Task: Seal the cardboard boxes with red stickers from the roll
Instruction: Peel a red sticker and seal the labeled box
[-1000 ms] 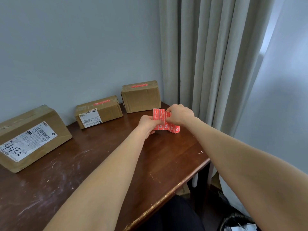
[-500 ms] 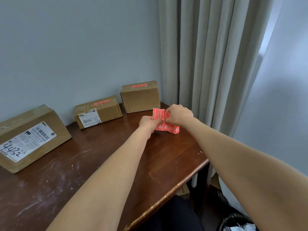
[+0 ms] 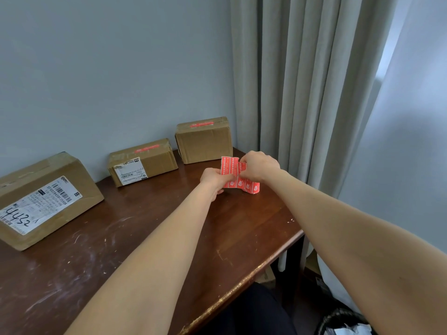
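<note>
Sticker strip: red, held up over the far right corner of the table between both hands; whether its curled lower end touches the wood cannot be told.
Left hand: fingers curled round the strip's left edge, gripping it.
Right hand: fingers bent, pinching the strip's upper right part; fingertips hidden behind the knuckles.
Far box: against the wall beside the curtain, red sticker along its top seam, just behind the strip, apart from it.
Middle box: lower, against the wall, a red sticker on top too.
Large box: at the left, well apart from the hands.
Table: dark, scuffed wood; bare stretch between boxes and near edge, both forearms above it; chipped right edge passing under the right forearm.
Curtain: grey folds near the right hand.
</note>
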`<state>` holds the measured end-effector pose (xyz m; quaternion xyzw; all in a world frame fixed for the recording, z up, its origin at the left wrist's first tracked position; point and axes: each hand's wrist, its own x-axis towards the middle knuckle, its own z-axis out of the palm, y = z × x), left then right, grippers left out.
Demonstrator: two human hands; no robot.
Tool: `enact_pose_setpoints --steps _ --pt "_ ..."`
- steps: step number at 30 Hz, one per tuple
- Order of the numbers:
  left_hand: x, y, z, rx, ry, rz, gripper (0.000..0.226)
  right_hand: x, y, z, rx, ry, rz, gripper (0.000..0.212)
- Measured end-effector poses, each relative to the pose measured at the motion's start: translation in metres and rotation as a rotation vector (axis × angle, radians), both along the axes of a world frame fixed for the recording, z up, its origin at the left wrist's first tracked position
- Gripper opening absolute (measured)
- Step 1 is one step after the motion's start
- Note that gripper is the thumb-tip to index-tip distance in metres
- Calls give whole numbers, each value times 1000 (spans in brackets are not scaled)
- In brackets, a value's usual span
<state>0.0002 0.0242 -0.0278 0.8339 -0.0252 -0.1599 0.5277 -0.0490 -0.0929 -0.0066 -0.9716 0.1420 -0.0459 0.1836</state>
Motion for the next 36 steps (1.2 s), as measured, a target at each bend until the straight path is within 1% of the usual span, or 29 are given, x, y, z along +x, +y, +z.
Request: enact_pose_setpoints --steps 3,8,13,14,18,28,29,33,36 --pt "1 3 -1 24 -7 -27 43 0 0 0 -5 10 4 41" --pt "1 2 -3 51 -24 -13 38 1 0 0 -22 13 13 42" --pt "1 2 -2 56 -28 -52 40 2 -2 -1 -21 12 5 32" --pt "1 2 -1 56 -29 -66 41 2 -3 -1 -14 9 2 33" --pt "0 2 0 71 -46 -69 43 2 -3 -1 2 15 3 47" --pt "0 0 -2 90 -94 -82 40 1 -5 0 16 42 8 66" --pt "0 1 -2 93 -94 -78 40 2 -5 -1 19 42 11 64" --pt "2 1 -2 90 -83 -68 40 5 0 -1 0 35 14 47" --pt "2 1 -2 90 -73 -63 39 6 3 0 -24 33 11 39"
